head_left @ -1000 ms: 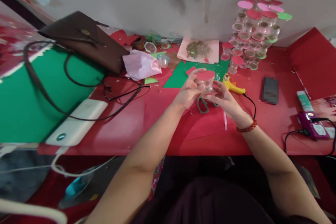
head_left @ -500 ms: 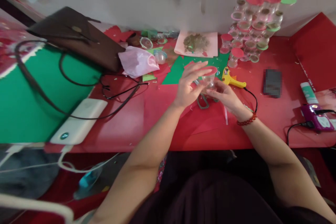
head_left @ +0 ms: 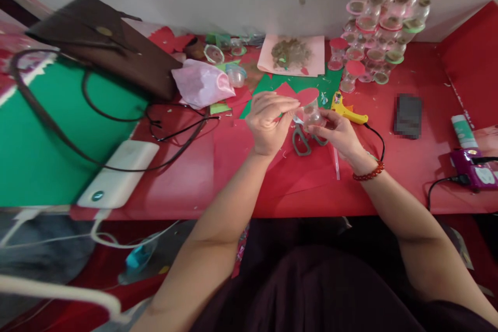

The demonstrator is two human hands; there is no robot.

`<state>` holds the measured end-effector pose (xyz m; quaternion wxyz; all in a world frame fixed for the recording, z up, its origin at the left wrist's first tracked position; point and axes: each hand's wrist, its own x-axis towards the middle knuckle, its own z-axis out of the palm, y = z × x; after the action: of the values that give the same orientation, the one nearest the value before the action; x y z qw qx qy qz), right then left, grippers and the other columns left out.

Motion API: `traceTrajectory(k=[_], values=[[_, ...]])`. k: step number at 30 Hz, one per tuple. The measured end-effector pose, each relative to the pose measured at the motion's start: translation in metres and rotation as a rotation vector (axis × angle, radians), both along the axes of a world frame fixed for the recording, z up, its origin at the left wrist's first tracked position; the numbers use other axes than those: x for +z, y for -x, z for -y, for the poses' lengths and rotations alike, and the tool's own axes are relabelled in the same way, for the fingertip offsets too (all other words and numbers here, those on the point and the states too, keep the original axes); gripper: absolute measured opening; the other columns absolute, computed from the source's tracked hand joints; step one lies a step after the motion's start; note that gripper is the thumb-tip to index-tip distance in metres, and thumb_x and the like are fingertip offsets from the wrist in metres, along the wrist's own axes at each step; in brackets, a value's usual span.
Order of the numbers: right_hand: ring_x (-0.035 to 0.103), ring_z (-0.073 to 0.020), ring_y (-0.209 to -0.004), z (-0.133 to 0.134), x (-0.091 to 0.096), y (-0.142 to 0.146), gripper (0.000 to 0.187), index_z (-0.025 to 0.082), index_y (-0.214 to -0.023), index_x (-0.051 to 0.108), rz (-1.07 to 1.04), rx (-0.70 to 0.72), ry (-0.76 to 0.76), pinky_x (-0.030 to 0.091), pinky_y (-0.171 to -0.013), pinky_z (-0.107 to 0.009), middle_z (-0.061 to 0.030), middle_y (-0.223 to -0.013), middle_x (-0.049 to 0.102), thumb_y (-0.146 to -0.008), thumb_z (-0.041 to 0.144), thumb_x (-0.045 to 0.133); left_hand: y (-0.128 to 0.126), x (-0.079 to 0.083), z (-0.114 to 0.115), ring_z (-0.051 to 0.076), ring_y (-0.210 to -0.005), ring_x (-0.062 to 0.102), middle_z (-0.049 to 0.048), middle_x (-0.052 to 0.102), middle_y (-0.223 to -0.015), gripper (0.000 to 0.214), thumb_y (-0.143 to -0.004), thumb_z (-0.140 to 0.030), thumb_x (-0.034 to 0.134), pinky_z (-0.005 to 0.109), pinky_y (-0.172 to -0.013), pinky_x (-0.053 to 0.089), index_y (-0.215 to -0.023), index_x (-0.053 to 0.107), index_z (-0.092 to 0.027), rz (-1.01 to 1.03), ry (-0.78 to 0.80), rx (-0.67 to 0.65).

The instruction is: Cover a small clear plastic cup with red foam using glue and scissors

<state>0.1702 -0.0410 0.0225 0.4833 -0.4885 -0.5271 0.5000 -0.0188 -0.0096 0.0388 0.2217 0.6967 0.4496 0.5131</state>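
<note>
My right hand (head_left: 340, 135) grips a clear plastic hourglass-shaped piece (head_left: 311, 114), made of small cups and topped by a red paper disc (head_left: 308, 96). The fingers of my left hand (head_left: 270, 122) are pressed together in a pinch at the disc's left edge. Whether they hold anything there is too small to tell. Below the piece lie scissors (head_left: 301, 142) with grey handles, partly covered by it and my right hand. Just right of it rests a yellow glue gun (head_left: 348, 110) with a black cord.
Similar cup pieces form a tall stack (head_left: 375, 41) at the back right. Pink paper (head_left: 317, 62) with a brown heap lies at the back. A dark bag (head_left: 105, 46), glasses (head_left: 182, 132), a white power bank (head_left: 119, 174) and a purple power block (head_left: 476, 168) flank the red table.
My left hand has come off the top of the red disc and moved left, its fingers closing together. My right hand keeps holding the plastic piece. The view has tilted slightly.
</note>
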Motion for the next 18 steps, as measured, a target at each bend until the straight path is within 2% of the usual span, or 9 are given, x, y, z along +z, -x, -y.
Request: traceTrajectory(k=[4, 8, 12, 15, 16, 18], values=[[0.067, -0.0175, -0.083, 0.004, 0.005, 0.001, 0.049, 0.021, -0.105, 0.071, -0.007, 0.006, 0.018, 0.057, -0.076, -0.034, -0.005, -0.097, 0.077, -0.069, 0.05, 0.088, -0.001, -0.009, -0.009, 0.023, -0.112, 0.07, 0.0017, 0.08, -0.108, 0.014, -0.095, -0.037, 0.071, 0.046, -0.113, 0.045, -0.103, 0.079, -0.029, -0.088, -0.244, -0.008], [0.064, -0.0164, -0.08, 0.002, 0.004, -0.001, 0.05, 0.021, -0.101, 0.071, -0.04, -0.009, 0.009, 0.054, -0.072, -0.032, -0.0032, -0.091, 0.073, -0.065, 0.05, 0.09, 0.001, -0.017, -0.017, 0.02, -0.101, 0.073, -0.0005, 0.08, -0.098, 0.015, -0.096, -0.041, 0.069, 0.047, -0.11, 0.048, -0.097, 0.079, -0.03, -0.126, -0.396, 0.045], [0.064, -0.0173, -0.082, -0.001, 0.001, -0.002, 0.048, 0.023, -0.098, 0.071, -0.034, -0.046, -0.009, 0.056, -0.077, -0.035, -0.0015, -0.09, 0.071, -0.065, 0.051, 0.091, 0.008, -0.018, -0.019, 0.019, -0.093, 0.073, -0.0001, 0.078, -0.088, 0.023, -0.096, -0.049, 0.068, 0.043, -0.101, 0.054, -0.09, 0.076, -0.029, -0.072, -0.386, 0.123], [0.065, -0.0177, -0.087, -0.002, -0.001, -0.002, 0.047, 0.022, -0.098, 0.071, -0.038, -0.056, -0.024, 0.057, -0.085, -0.037, -0.0013, -0.092, 0.072, -0.067, 0.051, 0.09, 0.013, -0.016, -0.02, 0.019, -0.093, 0.073, 0.001, 0.078, -0.087, 0.035, -0.103, -0.054, 0.052, 0.039, -0.098, 0.056, -0.096, 0.076, -0.029, -0.003, -0.317, 0.159], [0.065, -0.0178, -0.088, -0.002, -0.001, -0.002, 0.048, 0.022, -0.099, 0.071, -0.041, -0.059, -0.024, 0.056, -0.087, -0.037, -0.0016, -0.093, 0.072, -0.067, 0.051, 0.09, 0.014, -0.015, -0.021, 0.019, -0.099, 0.074, 0.0018, 0.08, -0.093, 0.039, -0.105, -0.055, 0.047, 0.039, -0.101, 0.056, -0.102, 0.077, -0.03, 0.005, -0.31, 0.132], [0.066, -0.0181, -0.089, -0.002, -0.003, -0.001, 0.05, 0.021, -0.102, 0.07, -0.042, -0.053, -0.018, 0.056, -0.089, -0.038, -0.0027, -0.095, 0.072, -0.067, 0.051, 0.09, 0.014, -0.013, -0.023, 0.022, -0.12, 0.07, 0.0037, 0.079, -0.119, 0.044, -0.103, -0.06, 0.045, 0.042, -0.111, 0.052, -0.121, 0.074, -0.032, -0.032, -0.325, 0.015]])
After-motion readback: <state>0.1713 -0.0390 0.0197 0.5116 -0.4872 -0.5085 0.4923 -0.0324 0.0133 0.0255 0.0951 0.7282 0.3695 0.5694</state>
